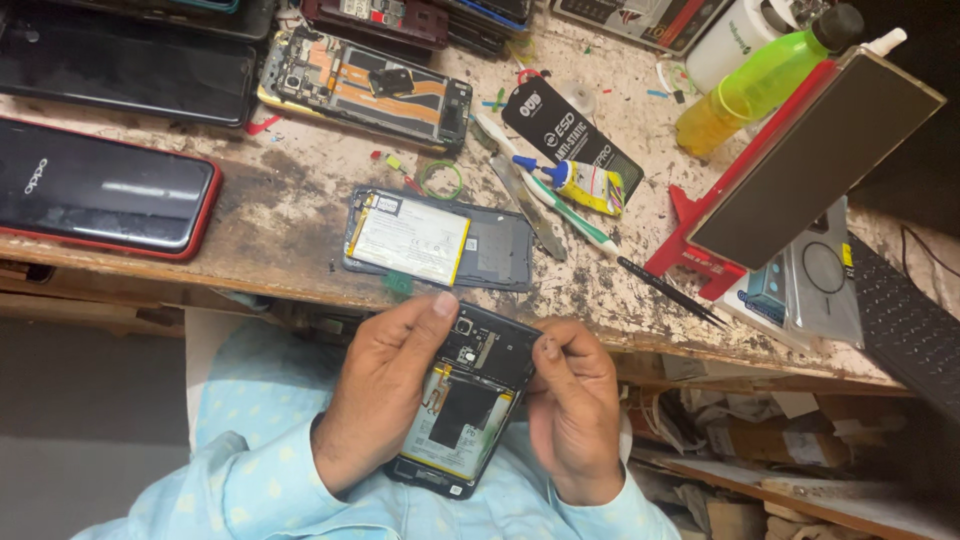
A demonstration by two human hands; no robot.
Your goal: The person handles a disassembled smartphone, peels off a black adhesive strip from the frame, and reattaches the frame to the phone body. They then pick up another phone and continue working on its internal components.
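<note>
Left hand (385, 390) curled palm-down, gripped the opened phone (462, 405) below the desk's (290, 190) near edge, right hand (575, 410) pinched its right rim, fingers bent, two more opened phones on desk, one glue tube (588, 184), one green bottle (765, 80).

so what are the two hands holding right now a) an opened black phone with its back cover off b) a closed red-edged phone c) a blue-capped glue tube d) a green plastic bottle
a: both hands, left hand and right hand, grip the opened black phone with bare battery and circuit board above the lap, in front of the stained wooden workbench.
</note>
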